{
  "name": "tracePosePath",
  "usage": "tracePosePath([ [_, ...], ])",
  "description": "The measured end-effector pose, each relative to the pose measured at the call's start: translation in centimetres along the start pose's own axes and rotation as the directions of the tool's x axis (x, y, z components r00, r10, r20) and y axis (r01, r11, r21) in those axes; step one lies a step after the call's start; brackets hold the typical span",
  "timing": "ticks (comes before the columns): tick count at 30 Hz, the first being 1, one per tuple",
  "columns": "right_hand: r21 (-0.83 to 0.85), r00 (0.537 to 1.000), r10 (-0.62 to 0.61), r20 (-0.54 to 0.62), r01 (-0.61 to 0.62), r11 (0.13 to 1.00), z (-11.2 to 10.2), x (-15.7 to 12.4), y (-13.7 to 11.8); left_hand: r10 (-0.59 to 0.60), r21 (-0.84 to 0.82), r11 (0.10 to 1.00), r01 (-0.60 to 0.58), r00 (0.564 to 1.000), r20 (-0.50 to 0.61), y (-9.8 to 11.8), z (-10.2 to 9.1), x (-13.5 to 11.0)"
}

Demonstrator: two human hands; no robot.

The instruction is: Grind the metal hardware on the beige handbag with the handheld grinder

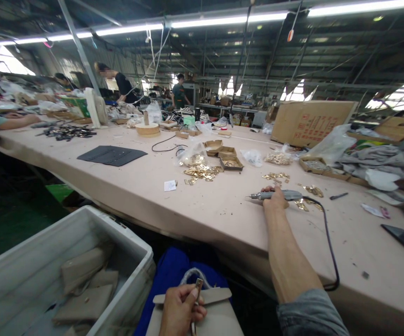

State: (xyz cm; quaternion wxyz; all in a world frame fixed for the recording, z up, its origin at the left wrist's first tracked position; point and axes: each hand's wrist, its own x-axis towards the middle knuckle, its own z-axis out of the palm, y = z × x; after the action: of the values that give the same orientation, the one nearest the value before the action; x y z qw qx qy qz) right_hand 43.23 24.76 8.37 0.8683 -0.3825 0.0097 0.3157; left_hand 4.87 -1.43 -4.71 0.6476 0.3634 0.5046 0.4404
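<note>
The right hand [275, 198] is bare, and so is the long, lean forearm [286, 252] behind it, uncovered as far as the elbow. There a sleeve [310, 312] begins: grey-blue cloth, somewhat faded, gathered into soft folds at its edge. It is perhaps denim, though this corner of the view is too stretched to be sure. The left hand [181, 310] is bare too, and its wrist is cut off by the lower edge of the view. Bright blue cloth [174, 275] covers the lap, plain and unpatterned, with a few broad creases.
</note>
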Motion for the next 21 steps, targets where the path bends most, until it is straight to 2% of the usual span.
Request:
tracePosePath([
  [5,0.019,0.996,-0.034,-0.086,0.035,0.999,0.0,0.0,0.0,-0.006,0.018,1.000,0.006,1.000,0.006,-0.2,0.0,0.1],
  [14,0.012,0.993,-0.050,-0.103,0.052,0.999,-0.1,-0.7,-0.1,0.005,0.051,0.999,-0.006,1.000,0.015,0.0,-0.1,-0.2],
  [21,0.015,0.990,-0.067,-0.125,0.069,0.997,-0.2,-1.2,-0.5,-0.022,0.064,0.998,0.022,1.000,-0.002,-1.4,-0.3,0.9],
])
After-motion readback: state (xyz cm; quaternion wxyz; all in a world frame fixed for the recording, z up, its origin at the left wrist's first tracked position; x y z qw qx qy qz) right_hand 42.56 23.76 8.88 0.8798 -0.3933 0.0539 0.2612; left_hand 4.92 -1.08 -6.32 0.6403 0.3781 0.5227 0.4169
